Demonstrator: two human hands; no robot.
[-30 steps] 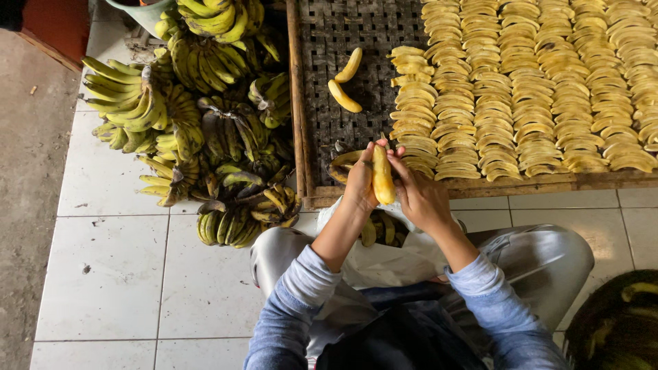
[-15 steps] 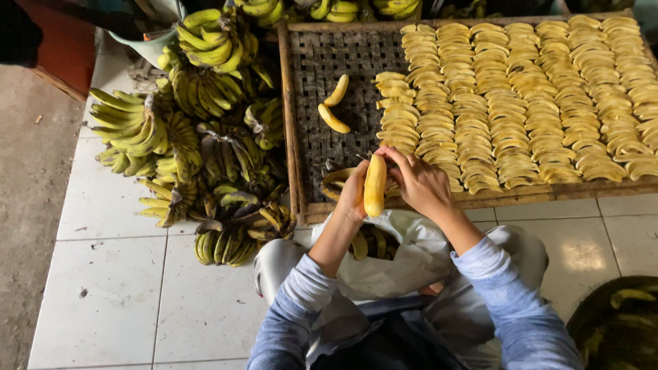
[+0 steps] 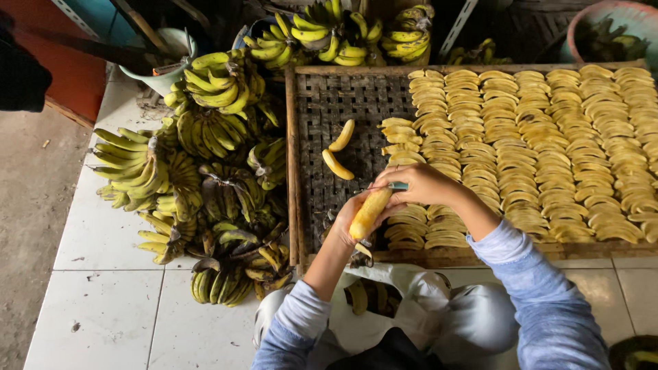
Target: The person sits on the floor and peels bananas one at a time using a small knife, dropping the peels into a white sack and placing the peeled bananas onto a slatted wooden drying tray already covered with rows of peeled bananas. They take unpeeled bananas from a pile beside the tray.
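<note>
Left hand (image 3: 346, 223) now lower and tilted, fingers clamped around a peeled pale-yellow banana (image 3: 369, 213) held slantwise over the near edge of the dark woven drying tray with wooden frame (image 3: 293, 164). Half a second back, upright and bare; now met at its upper end by the right hand (image 3: 418, 185), fingers pinched shut on a small blue-handled knife (image 3: 397, 186). Peeling seemingly done, slicing likely starting. Right of the banana, rows of flat yellow banana slices (image 3: 534, 137); left of the tray, heaped green-yellow banana bunches (image 3: 199, 171).
</note>
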